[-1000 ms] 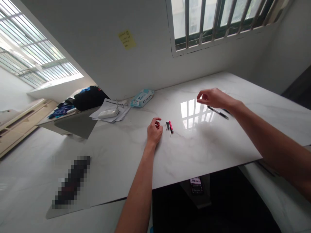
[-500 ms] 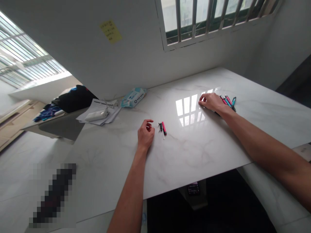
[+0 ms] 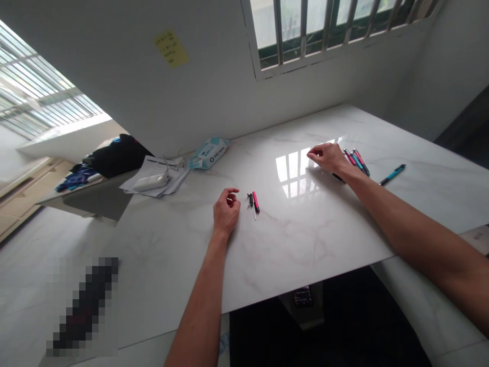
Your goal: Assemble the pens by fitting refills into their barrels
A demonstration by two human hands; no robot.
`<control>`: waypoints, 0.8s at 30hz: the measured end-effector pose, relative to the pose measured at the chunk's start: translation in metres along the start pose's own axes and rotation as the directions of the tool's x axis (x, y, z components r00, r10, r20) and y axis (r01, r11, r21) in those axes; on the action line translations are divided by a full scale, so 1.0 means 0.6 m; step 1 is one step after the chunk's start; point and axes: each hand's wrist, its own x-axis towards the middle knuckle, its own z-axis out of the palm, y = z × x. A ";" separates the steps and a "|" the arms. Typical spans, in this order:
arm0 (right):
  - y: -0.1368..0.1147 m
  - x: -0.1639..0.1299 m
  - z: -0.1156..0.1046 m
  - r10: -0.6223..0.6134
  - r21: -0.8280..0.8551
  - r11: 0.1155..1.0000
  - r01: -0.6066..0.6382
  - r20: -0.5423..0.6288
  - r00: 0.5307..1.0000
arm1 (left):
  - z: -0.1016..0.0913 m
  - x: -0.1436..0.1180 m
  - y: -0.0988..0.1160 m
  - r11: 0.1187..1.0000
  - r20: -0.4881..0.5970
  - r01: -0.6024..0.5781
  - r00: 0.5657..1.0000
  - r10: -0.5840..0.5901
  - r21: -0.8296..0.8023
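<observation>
Left hand (image 3: 226, 211) loosely curled, empty — one pink pen (image 3: 255, 202) beside; right hand (image 3: 327, 157) fingers bent, grip unclear, near three pens (image 3: 356, 159); open table (image 3: 305, 239) toward the front edge.

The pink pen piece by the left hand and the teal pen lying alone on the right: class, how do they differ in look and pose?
The pink pen piece is short and stubby; the teal pen is long and whole. The pink pen piece lies close beside the left hand, next to small dark parts; the teal pen lies alone, apart from the right hand. Both rest flat on the white table, untouched.
</observation>
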 end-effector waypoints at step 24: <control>-0.288 -0.094 -0.015 -0.185 0.514 0.798 0.313 -0.285 0.941 | -0.014 -0.017 0.071 0.775 0.269 0.169 0.963 0.002 -0.609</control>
